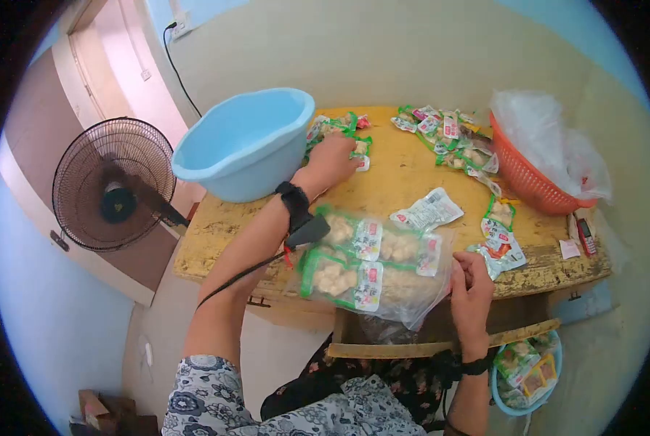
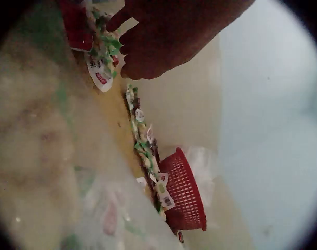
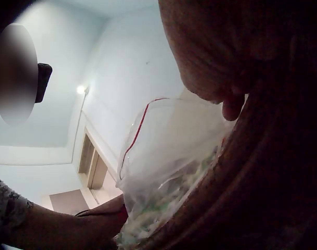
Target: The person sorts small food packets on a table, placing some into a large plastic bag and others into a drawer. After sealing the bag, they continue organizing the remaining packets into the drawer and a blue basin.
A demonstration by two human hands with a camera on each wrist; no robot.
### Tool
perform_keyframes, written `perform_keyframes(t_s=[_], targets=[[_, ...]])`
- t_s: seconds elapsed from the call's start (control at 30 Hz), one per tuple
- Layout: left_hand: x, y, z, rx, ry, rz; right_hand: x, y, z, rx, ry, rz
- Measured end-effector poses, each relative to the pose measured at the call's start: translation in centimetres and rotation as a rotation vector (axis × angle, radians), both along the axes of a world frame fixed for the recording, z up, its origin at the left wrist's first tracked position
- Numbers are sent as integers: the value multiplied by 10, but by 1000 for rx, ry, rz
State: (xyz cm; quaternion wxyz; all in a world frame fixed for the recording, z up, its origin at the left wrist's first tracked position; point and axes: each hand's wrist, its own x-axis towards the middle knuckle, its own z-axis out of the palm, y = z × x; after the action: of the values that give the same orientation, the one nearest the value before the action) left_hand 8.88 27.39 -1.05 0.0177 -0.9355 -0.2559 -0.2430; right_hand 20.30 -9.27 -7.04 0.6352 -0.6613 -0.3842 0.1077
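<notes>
A clear plastic bag (image 1: 390,265) of green-edged snack packets is held up over the open drawer at the table's front. My right hand (image 1: 472,294) pinches its right edge with curled fingers. The bag's clear film and a red line along it show in the right wrist view. Beyond the bag, my left hand (image 1: 332,163) reaches over small packets (image 1: 339,125) beside the blue basin. From the left wrist, the fingers of that hand (image 2: 158,41) look spread near packets (image 2: 100,75); whether they touch any is unclear.
The blue basin (image 1: 248,149) stands at the table's back left. More packets (image 1: 448,138) lie beside a red basket (image 1: 525,171) holding plastic bags. Loose sachets (image 1: 430,211) and a phone (image 1: 586,237) are at the right. A tub of packets (image 1: 528,370) sits below; a fan (image 1: 114,192) stands left.
</notes>
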Motion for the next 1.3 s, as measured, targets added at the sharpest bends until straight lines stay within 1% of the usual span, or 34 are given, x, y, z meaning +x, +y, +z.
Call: perform_keyframes(t_s=[0.07, 0.17, 0.27, 0.43, 0.47, 0.53, 0.63, 0.67, 0.73, 0.77, 0.87, 0.93, 0.97, 1.03, 1.07, 1.13, 1.17, 1.2, 1.23, 1.27, 1.3], targets=[[19, 11, -1, -25, 69, 36, 1, 0, 0, -14, 6, 9], [38, 11, 11, -206, 290, 189, 1, 1, 2, -46, 8, 11], [44, 11, 11, -218, 439, 256, 1, 0, 3, -62, 14, 17], [48, 28, 0, -138, 406, 289, 2, -1, 4, -41, 30, 65], [48, 34, -2, -112, 404, 290, 3, -1, 2, -30, -31, 48], [43, 46, -7, -116, 246, 253, 6, 1, -3, -4, -154, 15], [34, 55, -7, -160, -27, 149, 4, -1, 3, -39, -61, 61], [30, 57, -6, -180, -127, 105, 5, 0, 0, -26, -90, 50], [25, 48, 5, -233, -177, 125, 9, 1, -6, 1, -153, 23], [24, 41, 14, -257, -202, 130, 8, 0, -3, -7, -115, 33], [4, 1, 31, -983, -545, -128, 4, -4, 6, -12, -25, 45], [-16, -61, 43, -1089, -627, -272, 5, -4, 3, 2, 1, 50], [-27, -94, 47, -1149, -661, -343, 4, -9, 3, 26, 71, 36], [-45, -140, 56, -1058, -634, -293, 7, -10, 7, 77, 200, 14], [-52, -158, 55, -1013, -619, -269, 10, -13, 7, 112, 213, -1], [-61, -184, 45, -831, -708, -305, 0, -22, 5, 193, 137, -87], [-63, -199, 44, -816, -746, -309, -5, -23, 7, 235, 95, -127], [-65, -213, 43, -800, -784, -313, -16, -28, 21, 214, -57, -120], [-67, -234, 48, -868, -809, -302, -34, -37, 44, 189, -204, -113], [-67, -253, 50, -939, -828, -292, -48, -41, 56, 160, -348, -109], [-67, -269, 48, -954, -784, -292, -55, -40, 58, 142, -494, -141]])
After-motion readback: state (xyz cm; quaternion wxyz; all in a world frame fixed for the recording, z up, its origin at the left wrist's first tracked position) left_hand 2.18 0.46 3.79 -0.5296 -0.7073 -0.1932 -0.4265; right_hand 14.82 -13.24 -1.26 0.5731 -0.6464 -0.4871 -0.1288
